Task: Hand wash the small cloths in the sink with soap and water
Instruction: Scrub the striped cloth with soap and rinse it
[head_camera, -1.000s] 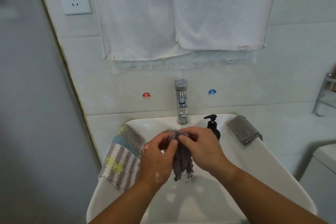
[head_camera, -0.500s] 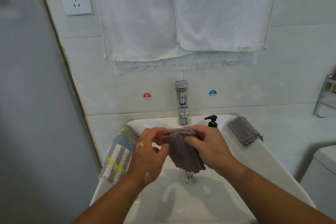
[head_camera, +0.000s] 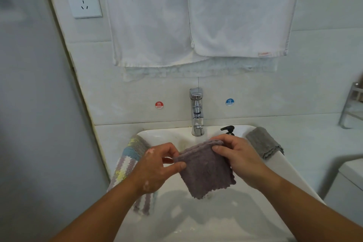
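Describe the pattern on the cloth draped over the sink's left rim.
Stripes of white and mauve, with blue, yellow and grey bands on the draped cloth; head view.

Two white hanging towels [head_camera: 235,15] run off the upper edge, and the print on the pink hem label [head_camera: 264,53] is too small to read. Only the black pump head of a soap dispenser [head_camera: 227,129] shows above the right hand [head_camera: 239,157]; its bottle is hidden. The left hand [head_camera: 157,171] and forearm cross a striped knit cloth [head_camera: 127,163] draped on the rim of the white sink [head_camera: 290,179]. The square purple-grey cloth [head_camera: 206,171] hides the basin behind it. The right edge cuts off a chrome rack [head_camera: 351,104].
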`<state>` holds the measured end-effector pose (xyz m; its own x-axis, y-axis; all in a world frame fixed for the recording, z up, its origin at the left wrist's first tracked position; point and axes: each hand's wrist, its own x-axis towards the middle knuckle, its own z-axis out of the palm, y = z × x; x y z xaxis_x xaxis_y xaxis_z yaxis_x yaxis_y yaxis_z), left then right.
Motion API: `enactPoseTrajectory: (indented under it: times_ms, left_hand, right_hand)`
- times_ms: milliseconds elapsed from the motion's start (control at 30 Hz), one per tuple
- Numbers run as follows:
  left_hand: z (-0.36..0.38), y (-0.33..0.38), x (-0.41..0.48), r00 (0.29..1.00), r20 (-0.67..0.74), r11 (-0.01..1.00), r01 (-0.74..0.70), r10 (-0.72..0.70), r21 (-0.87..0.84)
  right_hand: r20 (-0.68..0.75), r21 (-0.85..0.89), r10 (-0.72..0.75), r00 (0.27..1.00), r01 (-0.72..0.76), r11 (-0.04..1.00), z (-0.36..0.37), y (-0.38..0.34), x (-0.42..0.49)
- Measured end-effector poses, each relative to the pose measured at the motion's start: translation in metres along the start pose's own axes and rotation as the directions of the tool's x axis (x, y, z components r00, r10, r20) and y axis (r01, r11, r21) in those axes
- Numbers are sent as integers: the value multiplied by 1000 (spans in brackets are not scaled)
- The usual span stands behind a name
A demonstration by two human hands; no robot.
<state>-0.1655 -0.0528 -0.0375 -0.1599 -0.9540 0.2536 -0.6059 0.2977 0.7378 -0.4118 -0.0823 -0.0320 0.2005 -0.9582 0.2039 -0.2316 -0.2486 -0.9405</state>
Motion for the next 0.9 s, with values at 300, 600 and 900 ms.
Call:
enactPoseTrajectory:
  times_ms: [300,600,900]
  left_hand:
    - [11,16,-11,1000,-9,955,2,-5,-298]
    - [15,26,-21,990,-80,877,65,-117,-476]
    - [44,39,-23,969,194,830,231,-151,-507]
  right_hand:
    - [69,100,107,992,-114,989,1,4,-7]
    - [94,165,69,993,-84,983,-9,0,-17]
    - [182,8,99,978,-103,995,-45,11,-54]
